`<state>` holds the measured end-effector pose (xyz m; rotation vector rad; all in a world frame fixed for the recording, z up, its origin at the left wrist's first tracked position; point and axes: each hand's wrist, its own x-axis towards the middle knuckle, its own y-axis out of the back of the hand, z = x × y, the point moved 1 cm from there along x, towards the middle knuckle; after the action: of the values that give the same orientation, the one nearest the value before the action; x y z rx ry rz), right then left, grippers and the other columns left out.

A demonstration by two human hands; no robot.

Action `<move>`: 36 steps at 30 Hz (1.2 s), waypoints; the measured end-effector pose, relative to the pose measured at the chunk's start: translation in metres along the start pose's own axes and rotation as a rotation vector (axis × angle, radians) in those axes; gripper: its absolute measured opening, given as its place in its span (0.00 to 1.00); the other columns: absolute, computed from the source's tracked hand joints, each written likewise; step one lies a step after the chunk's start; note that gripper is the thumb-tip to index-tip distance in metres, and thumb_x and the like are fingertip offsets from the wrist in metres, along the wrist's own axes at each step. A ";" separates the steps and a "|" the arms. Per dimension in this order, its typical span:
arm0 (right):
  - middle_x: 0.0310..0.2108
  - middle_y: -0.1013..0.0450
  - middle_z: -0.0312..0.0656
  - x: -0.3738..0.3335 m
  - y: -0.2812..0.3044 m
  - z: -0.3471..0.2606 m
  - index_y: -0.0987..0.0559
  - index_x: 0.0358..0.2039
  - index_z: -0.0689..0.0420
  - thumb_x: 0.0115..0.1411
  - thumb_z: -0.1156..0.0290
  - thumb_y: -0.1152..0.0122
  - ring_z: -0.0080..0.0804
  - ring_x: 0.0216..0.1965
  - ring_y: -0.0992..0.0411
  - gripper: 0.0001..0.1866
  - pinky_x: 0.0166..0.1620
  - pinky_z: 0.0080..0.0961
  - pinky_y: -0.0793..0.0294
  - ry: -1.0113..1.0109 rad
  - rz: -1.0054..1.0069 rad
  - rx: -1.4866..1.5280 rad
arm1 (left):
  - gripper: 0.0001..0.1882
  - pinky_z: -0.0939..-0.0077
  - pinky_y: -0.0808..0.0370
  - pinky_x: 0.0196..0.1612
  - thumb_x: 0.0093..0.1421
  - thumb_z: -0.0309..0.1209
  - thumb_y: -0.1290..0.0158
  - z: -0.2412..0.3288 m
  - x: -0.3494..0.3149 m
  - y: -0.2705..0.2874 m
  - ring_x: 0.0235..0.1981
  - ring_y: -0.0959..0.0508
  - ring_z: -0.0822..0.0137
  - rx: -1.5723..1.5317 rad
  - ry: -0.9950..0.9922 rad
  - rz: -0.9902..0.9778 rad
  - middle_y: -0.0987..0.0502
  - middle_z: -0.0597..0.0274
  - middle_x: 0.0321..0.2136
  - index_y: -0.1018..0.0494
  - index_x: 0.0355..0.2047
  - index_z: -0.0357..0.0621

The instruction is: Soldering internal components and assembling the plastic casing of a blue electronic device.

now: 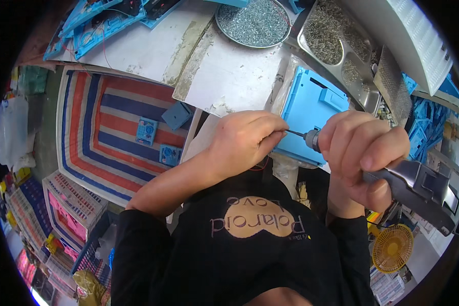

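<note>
My right hand (pixel 364 153) is wrapped round a grey cordless screwdriver (pixel 426 191), held level with its bit pointing left. At the bit's tip, the fingers of my left hand (pixel 250 136) are pinched together; whatever is between them is too small and covered to make out. Just beyond both hands, a light-blue plastic casing (pixel 306 109) lies on the bench, with a raised rectangular block near its right side. The bit passes above the casing's near part, and I cannot tell whether it touches it.
On the bench stand a round dish of silvery screws (pixel 260 25) and a metal tray of small brownish metal parts (pixel 324 38). Blue panels with wires (pixel 107 30) lie far left. A stripe-lined bin (pixel 117 107) holds several blue units. An orange fan (pixel 392 248) sits low right.
</note>
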<state>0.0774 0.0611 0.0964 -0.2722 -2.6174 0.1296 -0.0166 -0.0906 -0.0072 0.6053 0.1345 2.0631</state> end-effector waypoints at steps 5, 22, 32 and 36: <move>0.16 0.32 0.35 -0.009 0.003 0.002 0.30 0.37 0.57 0.61 0.62 0.36 0.28 0.15 0.33 0.15 0.25 0.30 0.30 -0.003 -0.040 0.001 | 0.11 0.70 0.22 0.33 0.50 0.20 0.36 -0.002 -0.001 -0.001 0.31 0.17 0.57 0.026 -0.010 -0.036 0.17 0.56 0.33 0.21 0.36 0.40; 0.16 0.30 0.37 -0.036 -0.028 0.022 0.28 0.30 0.59 0.55 0.73 0.36 0.32 0.14 0.31 0.09 0.24 0.30 0.27 0.029 -0.092 -0.129 | 0.18 0.60 0.37 0.48 0.54 0.25 0.45 -0.009 0.011 0.006 0.61 0.27 0.71 0.256 -0.185 -0.378 0.21 0.70 0.54 0.21 0.46 0.50; 0.13 0.34 0.30 -0.052 0.042 -0.043 0.26 0.39 0.56 0.61 0.58 0.36 0.25 0.13 0.36 0.16 0.24 0.27 0.33 0.059 0.152 -0.186 | 0.19 0.59 0.36 0.51 0.51 0.18 0.48 0.013 0.028 0.007 0.58 0.25 0.64 0.345 -0.184 -0.454 0.21 0.63 0.53 0.21 0.43 0.46; 0.16 0.37 0.30 -0.083 0.082 -0.060 0.30 0.44 0.60 0.64 0.60 0.42 0.22 0.15 0.41 0.17 0.23 0.25 0.42 0.134 0.284 -0.236 | 0.21 0.59 0.34 0.52 0.49 0.20 0.45 0.028 0.046 -0.023 0.56 0.25 0.59 0.279 -0.247 -0.410 0.21 0.63 0.52 0.22 0.46 0.45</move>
<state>0.1914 0.1256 0.0973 -0.7100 -2.4475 -0.0998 -0.0055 -0.0441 0.0267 0.9158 0.3738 1.5717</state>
